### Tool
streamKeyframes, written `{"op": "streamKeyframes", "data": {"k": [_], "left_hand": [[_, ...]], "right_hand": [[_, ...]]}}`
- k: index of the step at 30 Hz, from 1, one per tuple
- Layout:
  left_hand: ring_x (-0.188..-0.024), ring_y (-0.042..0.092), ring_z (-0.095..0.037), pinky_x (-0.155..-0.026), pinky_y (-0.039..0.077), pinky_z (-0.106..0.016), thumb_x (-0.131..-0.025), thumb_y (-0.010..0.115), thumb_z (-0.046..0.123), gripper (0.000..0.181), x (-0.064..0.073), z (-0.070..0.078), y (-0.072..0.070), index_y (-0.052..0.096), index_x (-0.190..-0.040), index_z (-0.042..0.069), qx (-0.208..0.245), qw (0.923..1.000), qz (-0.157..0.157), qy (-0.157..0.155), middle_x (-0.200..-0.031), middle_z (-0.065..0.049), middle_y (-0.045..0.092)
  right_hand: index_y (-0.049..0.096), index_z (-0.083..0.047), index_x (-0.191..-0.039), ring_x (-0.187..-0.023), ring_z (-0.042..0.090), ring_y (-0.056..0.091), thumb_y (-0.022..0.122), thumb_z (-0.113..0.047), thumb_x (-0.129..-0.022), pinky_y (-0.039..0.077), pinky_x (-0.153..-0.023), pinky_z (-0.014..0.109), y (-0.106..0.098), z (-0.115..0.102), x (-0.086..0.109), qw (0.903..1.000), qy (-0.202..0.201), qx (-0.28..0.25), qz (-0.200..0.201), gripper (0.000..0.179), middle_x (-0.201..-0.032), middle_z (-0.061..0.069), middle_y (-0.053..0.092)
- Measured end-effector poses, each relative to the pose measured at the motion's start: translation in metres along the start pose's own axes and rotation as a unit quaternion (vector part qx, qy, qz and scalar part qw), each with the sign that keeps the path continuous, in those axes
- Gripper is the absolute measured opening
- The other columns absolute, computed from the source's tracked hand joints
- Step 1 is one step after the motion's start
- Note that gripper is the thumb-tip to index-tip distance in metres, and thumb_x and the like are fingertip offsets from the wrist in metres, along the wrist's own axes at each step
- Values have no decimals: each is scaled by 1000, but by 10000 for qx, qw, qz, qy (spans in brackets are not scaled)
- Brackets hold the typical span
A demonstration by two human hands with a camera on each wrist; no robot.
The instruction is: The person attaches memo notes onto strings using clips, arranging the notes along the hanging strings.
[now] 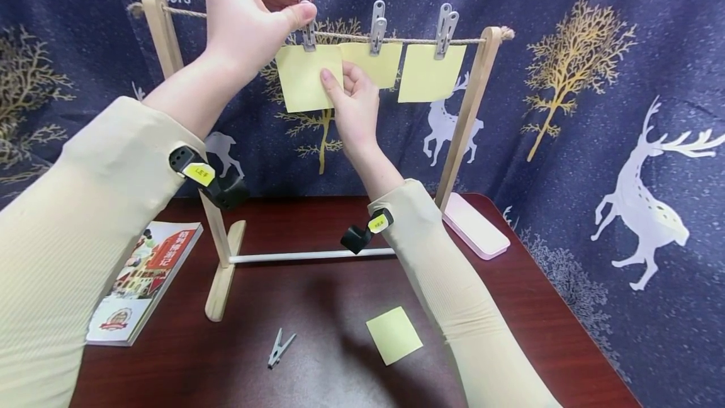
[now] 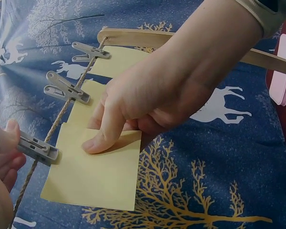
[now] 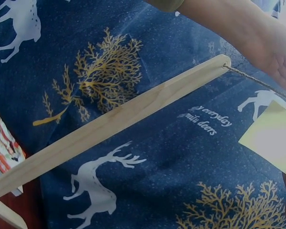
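Sticky notes [image 1: 303, 90]: matt paper. Clothespins [image 1: 376, 44]: smooth, plastic-looking. Rope [image 1: 416, 41]: rough twisted fibre. Frame posts [image 1: 466, 128]: smooth grained wood. Tabletop [image 1: 323, 351]: glossy, wood-look. Backdrop [image 1: 391, 150]: printed cloth.

1 book [image 1: 144, 282] (red-labelled), 1 pink case [image 1: 477, 228].

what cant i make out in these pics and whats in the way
Head: fingertips of the right grip, behind the held note.
Head: right foot of the stand, behind the right sleeve.
Head: part of the book, behind the left sleeve.
Head: lettering on the book's badge, too small.
Left wrist: part of the left grip, cut off by the left edge.
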State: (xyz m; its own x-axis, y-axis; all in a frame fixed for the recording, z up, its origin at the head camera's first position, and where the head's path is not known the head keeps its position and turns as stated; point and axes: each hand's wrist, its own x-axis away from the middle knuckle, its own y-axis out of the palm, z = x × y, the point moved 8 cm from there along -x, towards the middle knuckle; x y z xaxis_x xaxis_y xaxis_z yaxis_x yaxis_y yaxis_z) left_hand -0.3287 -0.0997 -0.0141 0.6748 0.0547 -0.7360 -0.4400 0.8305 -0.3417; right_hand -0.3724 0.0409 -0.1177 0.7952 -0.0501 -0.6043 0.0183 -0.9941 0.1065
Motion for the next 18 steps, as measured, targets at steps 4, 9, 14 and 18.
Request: {"op": "streamKeyframes", "data": {"k": [4,9,14,18], "left_hand": [[-69,59,14,-69,46,-10,-86,75,26,24,0,0,1,78,-104,10,-79,10000,-55,-23,-102,-3,76],[-66,57,15,-66,45,-9,-86,75,27,26,0,0,0,77,-105,10,-151,9998,-108,-25,-102,-5,76],[-66,56,13,-65,44,-9,-86,75,27,27,2,0,2,76,-108,9,-223,9995,-211,33,-103,-7,75],[-67,54,13,-67,44,-9,-88,74,28,28,2,2,4,76,-110,11,-435,9985,-284,153,-105,-9,75]], "right_hand": [[59,13,-116,-79,18,71,59,-5,-96,57,-72,27,2,-2,-1,9999,-51,63,-62,27,-107,29,68],[59,12,-114,-80,20,73,58,-4,-96,58,-72,28,4,-5,-2,9999,-81,94,-93,25,-106,29,69],[58,12,-115,-82,21,73,58,-4,-96,58,-73,28,5,-4,-1,10000,2,-14,-49,25,-106,29,69],[57,13,-117,-89,29,72,58,-4,-96,58,-75,28,4,-4,0,9999,54,-83,-31,27,-108,30,68]]}}
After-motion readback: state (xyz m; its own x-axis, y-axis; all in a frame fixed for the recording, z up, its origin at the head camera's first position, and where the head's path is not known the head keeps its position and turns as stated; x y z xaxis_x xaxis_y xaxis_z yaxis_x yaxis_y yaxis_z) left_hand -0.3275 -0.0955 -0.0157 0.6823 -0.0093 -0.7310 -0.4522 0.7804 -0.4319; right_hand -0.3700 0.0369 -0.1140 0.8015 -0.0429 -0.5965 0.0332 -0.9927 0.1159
